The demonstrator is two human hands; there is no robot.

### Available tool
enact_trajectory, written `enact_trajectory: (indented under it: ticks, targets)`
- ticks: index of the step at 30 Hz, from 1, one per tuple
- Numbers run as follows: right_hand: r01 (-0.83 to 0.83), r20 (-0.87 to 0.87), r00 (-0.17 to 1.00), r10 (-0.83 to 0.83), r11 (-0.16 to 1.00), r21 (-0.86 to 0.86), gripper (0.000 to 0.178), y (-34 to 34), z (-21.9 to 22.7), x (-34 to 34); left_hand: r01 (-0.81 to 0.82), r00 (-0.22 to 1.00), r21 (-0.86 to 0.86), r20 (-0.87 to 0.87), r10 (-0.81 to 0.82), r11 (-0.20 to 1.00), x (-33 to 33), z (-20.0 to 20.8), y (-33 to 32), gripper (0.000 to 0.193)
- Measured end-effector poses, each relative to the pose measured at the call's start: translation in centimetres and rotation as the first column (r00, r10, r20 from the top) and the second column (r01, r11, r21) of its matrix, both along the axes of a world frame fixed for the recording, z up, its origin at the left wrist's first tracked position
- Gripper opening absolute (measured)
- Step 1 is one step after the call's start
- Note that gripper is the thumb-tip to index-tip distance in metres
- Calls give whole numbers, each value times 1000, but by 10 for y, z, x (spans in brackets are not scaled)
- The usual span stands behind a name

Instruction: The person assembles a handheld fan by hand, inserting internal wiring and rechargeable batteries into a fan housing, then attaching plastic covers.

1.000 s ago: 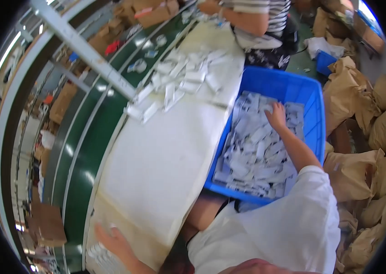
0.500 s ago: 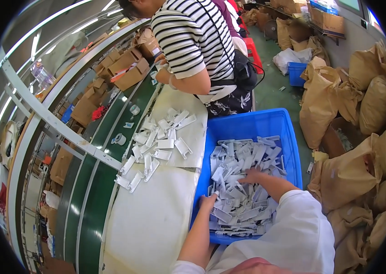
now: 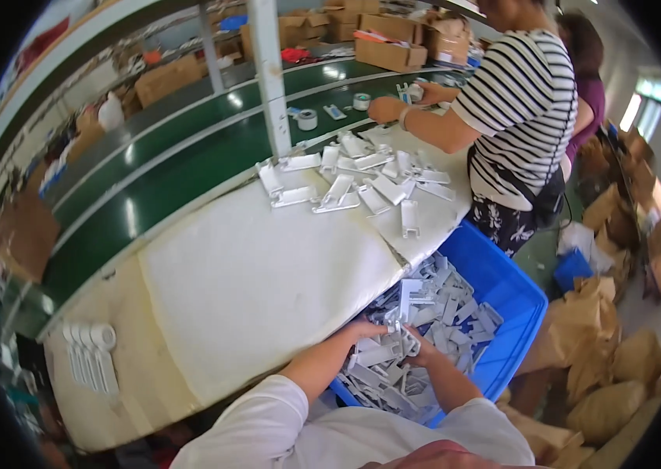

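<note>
Green conveyor ran beyond both hands, on the far side of a white-covered table that extended forward and left of the left hand. Ahead and to the right of the hands stood a co-worker in a striped shirt. Brown sacks lay to the right of the right hand. Directly under both hands was a blue bin, filled with loose white parts. Forward of the hands, a scattered pile of similar parts lay on the table. Well left of the left hand, a short row of round-ended white pieces lay aligned. Judged by layout, only that row was ordered; pile and bin contents were unarranged. Left hand and right hand were close together at the white parts; finger closure could not be determined.
</note>
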State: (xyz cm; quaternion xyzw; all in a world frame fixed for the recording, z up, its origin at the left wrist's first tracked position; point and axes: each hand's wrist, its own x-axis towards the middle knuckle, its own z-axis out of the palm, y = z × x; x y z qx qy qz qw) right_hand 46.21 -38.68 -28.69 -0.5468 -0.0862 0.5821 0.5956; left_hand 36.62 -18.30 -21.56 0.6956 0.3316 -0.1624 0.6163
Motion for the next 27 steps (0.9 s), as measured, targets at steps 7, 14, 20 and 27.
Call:
enact_trajectory:
  ticks: [7, 14, 20, 27]
  targets:
    - [240, -495, 853, -164, 966, 93, 47, 26, 84, -38, -73, 996, -329, 21, 84, 942, -18, 27, -16, 115]
    - [437, -354, 858, -373, 891, 120, 42, 11, 135, -48, -110, 916, -275, 344, 205, 955, -26, 70, -49, 90]
    - [505, -132, 860, -492, 788, 352, 44, 14, 231, -54, -45, 751, -91, 653, 94, 995, -26, 158, -53, 86]
    - [274, 116, 911, -396, 790, 548, 43, 85, 346, -35, -253, 475, 39, 875, 89, 967, -40, 266, 6, 84]
